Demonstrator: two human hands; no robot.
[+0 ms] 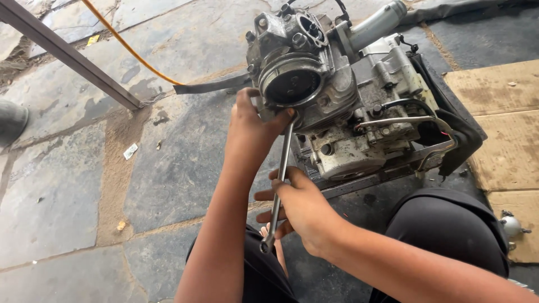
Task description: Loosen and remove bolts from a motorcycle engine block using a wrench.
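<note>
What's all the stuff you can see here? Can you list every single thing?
engine: one, dirty silver-grey, on a dark stand at top middle
wrench: one, long, grey metal, running from the engine's round opening down to the right hand
hose: one, orange-yellow, crossing the floor at top left
metal bar: one, grey, slanting across the top left
cardboard: several flat brown sheets, on the right
stone floor: grey slabs with sandy joints, on the left
paper scrap: one, white, on the floor at left
small metal part: one, silver, at the right edge
left hand: one, pressing on the engine by the wrench head
right hand: one, gripping the wrench handle
</note>
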